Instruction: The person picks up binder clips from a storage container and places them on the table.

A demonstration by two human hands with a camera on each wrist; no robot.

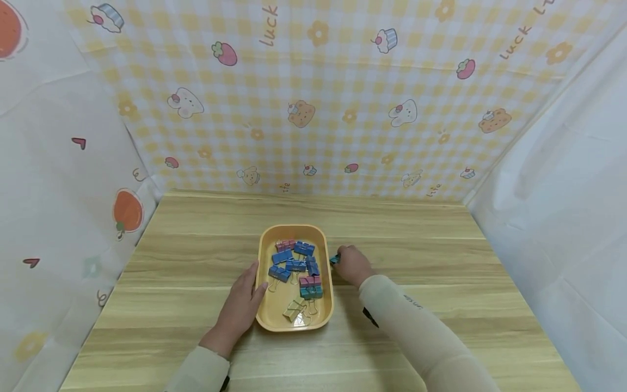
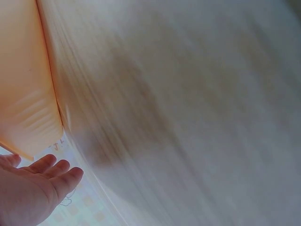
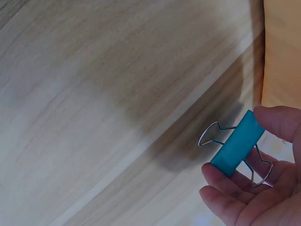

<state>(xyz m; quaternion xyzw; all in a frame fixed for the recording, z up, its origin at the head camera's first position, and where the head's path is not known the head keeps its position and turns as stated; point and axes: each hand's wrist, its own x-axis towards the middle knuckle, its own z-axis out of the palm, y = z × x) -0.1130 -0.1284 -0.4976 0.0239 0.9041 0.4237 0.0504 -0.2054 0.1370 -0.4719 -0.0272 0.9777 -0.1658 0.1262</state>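
Observation:
My right hand (image 1: 354, 265) pinches a teal binder clip (image 3: 237, 142) by its two ends, between thumb and fingers, just off the right side of a yellow-orange tray (image 1: 295, 328). Both wire handles of this clip stick out in the right wrist view. My left hand (image 1: 241, 300) rests along the tray's left wall with its fingers extended and the thumb at the rim. Inside the tray lie several blue binder clips (image 1: 296, 265), pink clips (image 1: 286, 245), a teal clip (image 1: 311, 293) and a gold clip (image 1: 294, 308) near the front.
The tray stands on a wood-grain table (image 1: 416, 234). Behind it hangs a yellow checked cloth (image 1: 333, 141) with cartoon prints. White cloths (image 1: 553, 179) close off both sides.

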